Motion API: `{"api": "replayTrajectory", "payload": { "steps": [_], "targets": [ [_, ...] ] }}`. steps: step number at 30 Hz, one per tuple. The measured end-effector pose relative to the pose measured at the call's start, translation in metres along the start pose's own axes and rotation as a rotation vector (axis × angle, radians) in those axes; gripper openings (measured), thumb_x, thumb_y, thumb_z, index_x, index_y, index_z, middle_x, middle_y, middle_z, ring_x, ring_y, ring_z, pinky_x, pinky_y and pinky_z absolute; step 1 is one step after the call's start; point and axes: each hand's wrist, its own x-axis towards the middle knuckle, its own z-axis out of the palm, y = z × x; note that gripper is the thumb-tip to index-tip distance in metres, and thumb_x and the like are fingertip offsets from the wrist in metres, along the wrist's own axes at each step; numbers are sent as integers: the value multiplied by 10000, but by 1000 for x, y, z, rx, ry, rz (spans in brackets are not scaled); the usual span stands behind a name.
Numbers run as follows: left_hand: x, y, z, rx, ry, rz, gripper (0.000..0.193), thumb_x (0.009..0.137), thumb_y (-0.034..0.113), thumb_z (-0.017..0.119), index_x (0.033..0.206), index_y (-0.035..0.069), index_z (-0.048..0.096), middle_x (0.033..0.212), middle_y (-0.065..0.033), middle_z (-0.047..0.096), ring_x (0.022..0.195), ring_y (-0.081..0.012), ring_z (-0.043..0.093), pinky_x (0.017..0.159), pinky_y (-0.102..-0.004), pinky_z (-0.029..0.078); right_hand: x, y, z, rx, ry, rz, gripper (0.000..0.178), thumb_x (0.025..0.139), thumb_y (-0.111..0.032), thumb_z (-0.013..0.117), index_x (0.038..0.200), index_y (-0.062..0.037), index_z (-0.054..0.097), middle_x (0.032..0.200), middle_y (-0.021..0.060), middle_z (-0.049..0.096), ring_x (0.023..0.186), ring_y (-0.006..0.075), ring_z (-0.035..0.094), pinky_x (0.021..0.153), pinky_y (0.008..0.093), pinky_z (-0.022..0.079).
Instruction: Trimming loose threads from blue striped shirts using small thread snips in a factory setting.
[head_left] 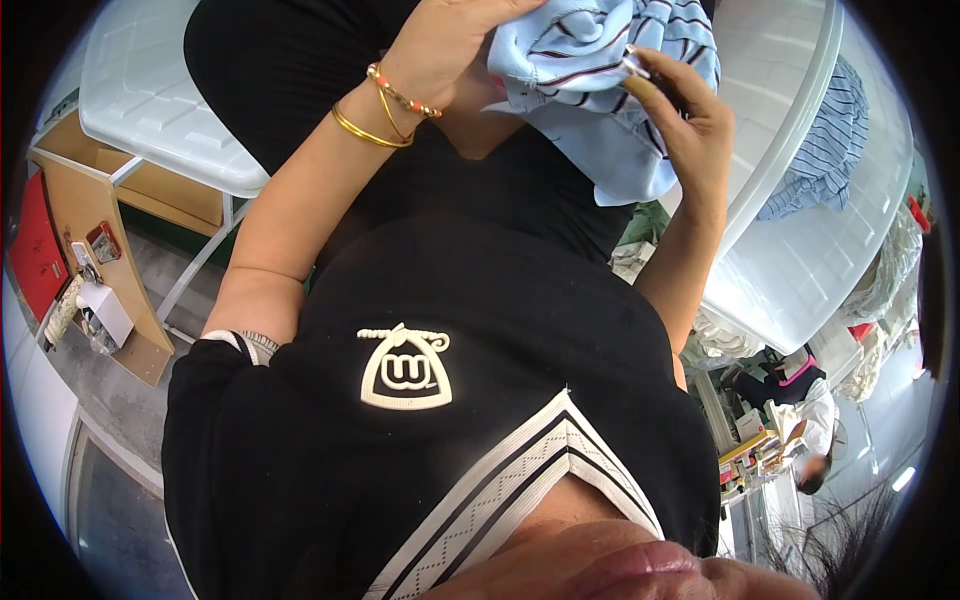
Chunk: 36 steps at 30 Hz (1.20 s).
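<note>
Matt Cloth, Glossy Plastic

At top centre we see striped cloth (625,150), matt and softly creased. We find smooth, glossy, translucent plastic in the bin (800,280) at upper right, and a similar shine on the white panel (170,110) at upper left. The bangle (370,132) looks like polished metal, the central black shirt (520,300) dull fabric, the left-hand cabinet board (135,270) smooth wood.

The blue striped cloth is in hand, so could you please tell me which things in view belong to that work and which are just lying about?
Likely in the work:
blue striped cloth, in left hand and right hand
similar striped cloth at the white bin

Apparently lying about:
red panel
wooden unit
clear plastic, far right
</note>
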Motion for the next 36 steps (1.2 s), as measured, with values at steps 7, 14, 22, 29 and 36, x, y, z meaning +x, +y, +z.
{"api": "replayTrajectory", "payload": {
  "steps": [7, 14, 22, 29, 36],
  "targets": [
    [-5, -6, 18, 239, -93, 204, 283, 962, 69, 482, 1234, -8, 461, 968, -24, 607, 886, -66, 573, 792, -209, 472, 11, -50, 9, -132, 54, -242, 312, 751, -24, 735, 1059, -25, 688, 904, 39, 650, 794, 90, 584, 711, 205, 451],
    [-9, -4, 20, 609, -144, 364, 326, 952, 54, 483, 1266, 9, 410, 749, 56, 437, 648, -1, 364, 582, -159, 317, 16, -52, 19, -241, 36, -291, 313, 746, -58, 746, 1056, -65, 702, 854, 9, 642, 682, 69, 504, 599, 202, 392],
    [-9, -4, 20, 635, -134, 428, 353, 950, 44, 484, 1289, 5, 396, 743, 51, 442, 646, -7, 370, 591, -158, 324, 15, -46, 18, -188, 46, -236, 303, 759, -73, 739, 1059, -69, 703, 852, 7, 642, 706, 63, 527, 628, 193, 408],
    [-11, -7, 18, 608, -143, 451, 367, 948, 31, 481, 1303, 9, 391, 773, 36, 482, 675, -17, 409, 628, -163, 357, 15, -50, 19, -214, 34, -273, 279, 756, -67, 741, 1033, -66, 712, 841, 7, 638, 730, 71, 553, 636, 195, 413],
    [-10, -10, 13, 689, -113, 518, 371, 938, 16, 489, 1300, 8, 410, 788, 27, 491, 690, -26, 420, 650, -172, 375, 15, -50, 24, -231, 68, -259, 256, 751, -56, 744, 1006, -68, 723, 820, 7, 637, 723, 63, 558, 630, 192, 420]
  ]
}}
